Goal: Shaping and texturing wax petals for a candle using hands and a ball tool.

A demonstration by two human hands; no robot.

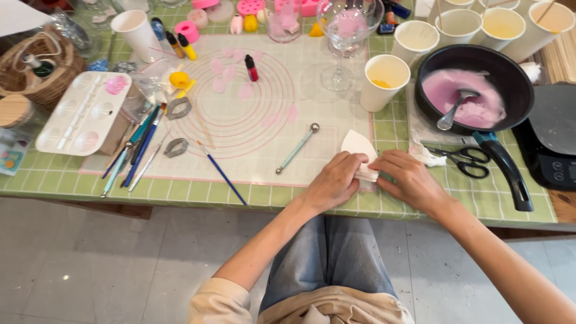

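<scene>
We hold the folded white paper [359, 153] at the tabletop's [384, 201] front edge, beside the baking mat [252, 120]. Our left hand [333, 180] and right hand [408, 179] pinch it from both sides, fingers pressed together. Folding it well probably means keeping the edges aligned and creasing firmly.

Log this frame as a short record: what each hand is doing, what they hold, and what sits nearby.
left hand: pinches the white folded paper
right hand: grips the same paper from the other side
surface: silicone mat on a green checked tablecloth
right of hands: scissors, black pan of pink paste with a spoon
left of hands: ball-tip tool, blue brush
</scene>
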